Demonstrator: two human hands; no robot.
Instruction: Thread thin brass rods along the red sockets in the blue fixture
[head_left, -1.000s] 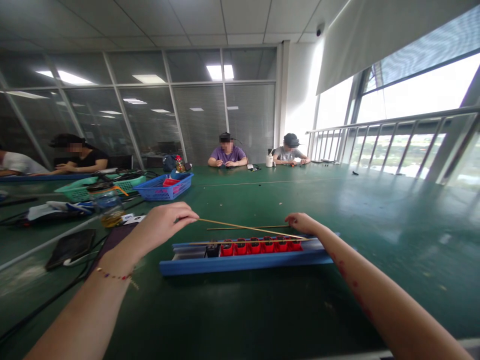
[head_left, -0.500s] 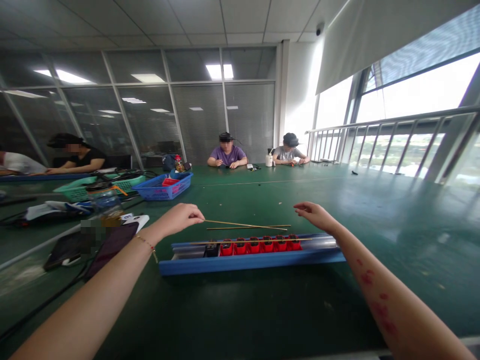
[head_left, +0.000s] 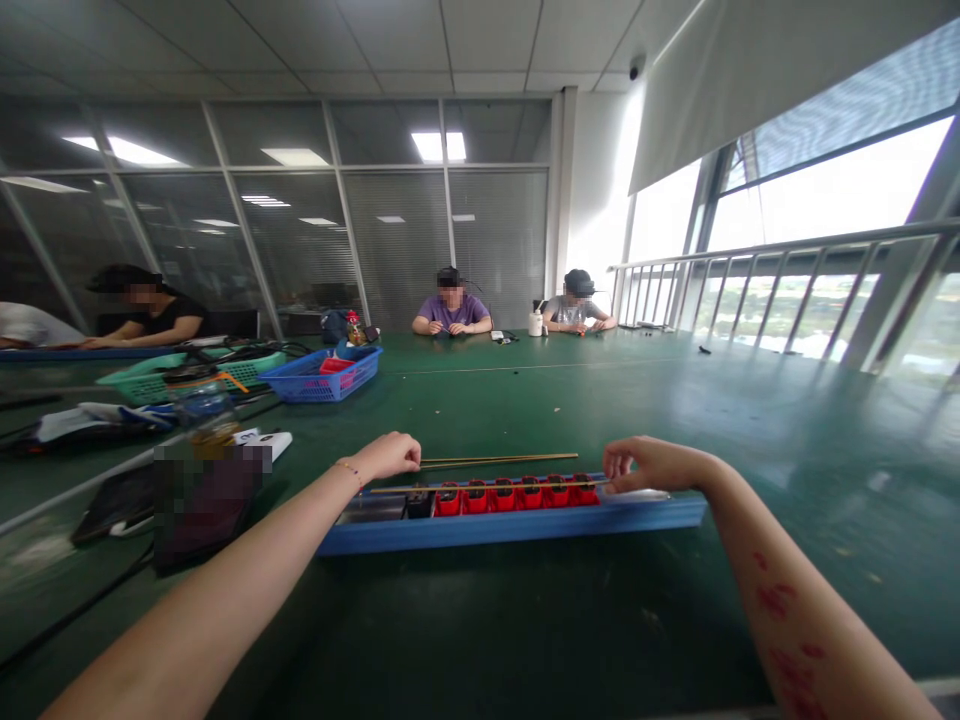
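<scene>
My left hand [head_left: 397, 455] is closed at the left end of a thin wooden stick [head_left: 499, 459], which lies almost against another like it behind the blue trough. At the trough's right part, my right hand [head_left: 645, 465] has thumb and fingers curled round the right end of a second thin stick [head_left: 487, 488]. That stick runs along the tops of several red cups [head_left: 475, 498] holding dark contents. A black block [head_left: 418, 503] sits left of the cups in the long blue trough [head_left: 465, 534]. The exact fingertip contact is too small to make out.
To the left are a dark pouch [head_left: 202, 510], a lidded jar [head_left: 204, 405], a blue basket [head_left: 322, 378] and a green basket [head_left: 142, 380]. Cables cross the green table [head_left: 487, 630]. Co-workers sit at the far side and left, beside a white bottle [head_left: 535, 323].
My left hand has come down with its stick, which now lies nearly alongside the one behind the trough. My right hand has lowered to the end of the stick over the cups.
</scene>
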